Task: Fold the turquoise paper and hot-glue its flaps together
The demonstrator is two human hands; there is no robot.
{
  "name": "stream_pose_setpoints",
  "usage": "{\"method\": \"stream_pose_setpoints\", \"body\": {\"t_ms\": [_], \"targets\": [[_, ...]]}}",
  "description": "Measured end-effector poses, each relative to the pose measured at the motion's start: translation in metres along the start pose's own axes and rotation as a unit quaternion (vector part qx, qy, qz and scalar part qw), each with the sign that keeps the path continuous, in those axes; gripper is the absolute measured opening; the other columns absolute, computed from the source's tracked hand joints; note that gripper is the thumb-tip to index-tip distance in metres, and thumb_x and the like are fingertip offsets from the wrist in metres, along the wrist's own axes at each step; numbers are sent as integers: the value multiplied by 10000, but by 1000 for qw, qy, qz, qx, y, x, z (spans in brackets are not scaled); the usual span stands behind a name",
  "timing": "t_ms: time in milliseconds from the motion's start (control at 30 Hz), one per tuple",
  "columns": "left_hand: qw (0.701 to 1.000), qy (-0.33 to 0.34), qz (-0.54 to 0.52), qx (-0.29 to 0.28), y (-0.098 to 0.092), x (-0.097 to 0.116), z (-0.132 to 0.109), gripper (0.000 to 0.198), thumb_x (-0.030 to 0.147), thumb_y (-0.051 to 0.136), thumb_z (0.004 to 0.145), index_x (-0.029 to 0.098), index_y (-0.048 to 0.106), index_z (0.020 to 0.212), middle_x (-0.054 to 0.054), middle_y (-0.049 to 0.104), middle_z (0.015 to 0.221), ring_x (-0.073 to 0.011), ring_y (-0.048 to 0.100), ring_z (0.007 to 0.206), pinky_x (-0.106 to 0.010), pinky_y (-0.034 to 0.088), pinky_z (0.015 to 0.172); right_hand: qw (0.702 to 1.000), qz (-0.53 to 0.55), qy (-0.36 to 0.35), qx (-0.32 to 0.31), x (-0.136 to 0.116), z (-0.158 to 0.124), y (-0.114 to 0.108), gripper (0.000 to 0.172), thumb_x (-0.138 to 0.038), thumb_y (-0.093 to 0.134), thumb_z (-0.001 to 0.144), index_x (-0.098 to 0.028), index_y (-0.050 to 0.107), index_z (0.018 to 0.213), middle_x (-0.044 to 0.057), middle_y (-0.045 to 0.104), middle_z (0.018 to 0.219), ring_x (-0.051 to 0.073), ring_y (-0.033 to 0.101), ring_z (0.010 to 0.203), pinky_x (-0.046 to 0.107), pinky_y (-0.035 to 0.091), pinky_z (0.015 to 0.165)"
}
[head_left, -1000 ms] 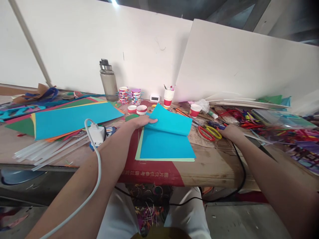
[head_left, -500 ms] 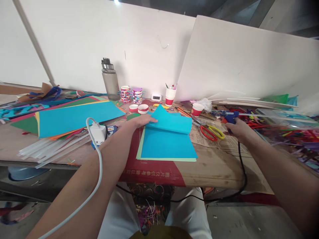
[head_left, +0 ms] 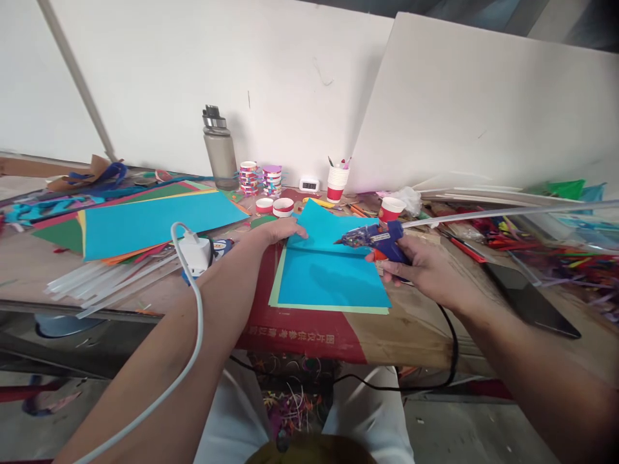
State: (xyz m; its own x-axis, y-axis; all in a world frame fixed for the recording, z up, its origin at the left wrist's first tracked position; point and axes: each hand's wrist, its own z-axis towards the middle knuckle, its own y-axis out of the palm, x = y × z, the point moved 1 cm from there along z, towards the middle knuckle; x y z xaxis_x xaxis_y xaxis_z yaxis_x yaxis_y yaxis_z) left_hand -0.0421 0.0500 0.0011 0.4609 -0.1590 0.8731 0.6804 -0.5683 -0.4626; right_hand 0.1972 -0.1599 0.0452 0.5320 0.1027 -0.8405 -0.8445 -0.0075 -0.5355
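Note:
A blue sheet of paper lies on the table in front of me, its far part folded up, with pale green paper showing under its edges. My left hand is closed at the fold's left side, thumb on top of the blue paper; its other fingers are partly hidden. In my right hand is a blue hot glue gun, fingers wrapped round its handle. Its nozzle points left, above the folded part. A long clear glue stick sticks out of its back, and a black cord hangs from the handle.
Coloured sheets and clear glue sticks lie at left, near a white plug adapter. Behind stand a bottle, a small clock and paper cups. A dark flat device lies at right.
My right hand has brought the glue gun leftward from the table's right side to over the blue paper. My left hand stays on the fold.

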Motion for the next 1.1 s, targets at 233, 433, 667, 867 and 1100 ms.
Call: {"method": "stream_pose_setpoints", "body": {"t_ms": [233, 433, 667, 867, 1100], "targets": [[1000, -15, -21, -4, 1, 0, 1, 514, 314, 759, 522, 184, 647, 1006, -74, 715, 1031, -319, 622, 1031, -373, 501, 871, 983, -179, -28, -12, -7, 20, 23, 357, -328, 496, 875, -217, 512, 1214, 58, 681, 1047, 206, 634, 837, 286, 479, 655], [1000, -6, -22, -21, 3, 3, 0, 470, 327, 734, 528, 183, 679, 973, -39, 718, 1014, -299, 639, 981, -393, 515, 861, 953, -301, -26, -26, -18, 33, 40, 409, -320, 462, 918, -154, 460, 1291, 119, 672, 1070, 250, 616, 902, 300, 428, 704], [999, 10, -28, -29, 5, 8, -3, 445, 337, 748, 530, 184, 700, 945, -33, 729, 944, -300, 640, 953, -402, 512, 865, 939, -343, -3, -18, -20, 37, 47, 381, -322, 429, 939, -135, 455, 1270, 157, 656, 1134, 272, 623, 958, 289, 406, 683], [1000, 6, -14, -15, 3, 6, -2, 488, 332, 753, 537, 181, 669, 993, -55, 721, 984, -295, 624, 1007, -378, 488, 900, 936, -352, 9, -14, -14, 33, 34, 329, -297, 437, 930, -127, 493, 1207, 164, 667, 1094, 282, 623, 957, 304, 413, 718], [1000, 10, 19, -6, 1, 3, 2, 500, 348, 735, 533, 187, 668, 1002, -58, 715, 1025, -300, 596, 1061, -363, 466, 912, 922, -387, 21, 19, -2, 21, 12, 266, -306, 466, 907, -162, 547, 1116, 131, 684, 1044, 278, 635, 933, 296, 418, 701]]}}
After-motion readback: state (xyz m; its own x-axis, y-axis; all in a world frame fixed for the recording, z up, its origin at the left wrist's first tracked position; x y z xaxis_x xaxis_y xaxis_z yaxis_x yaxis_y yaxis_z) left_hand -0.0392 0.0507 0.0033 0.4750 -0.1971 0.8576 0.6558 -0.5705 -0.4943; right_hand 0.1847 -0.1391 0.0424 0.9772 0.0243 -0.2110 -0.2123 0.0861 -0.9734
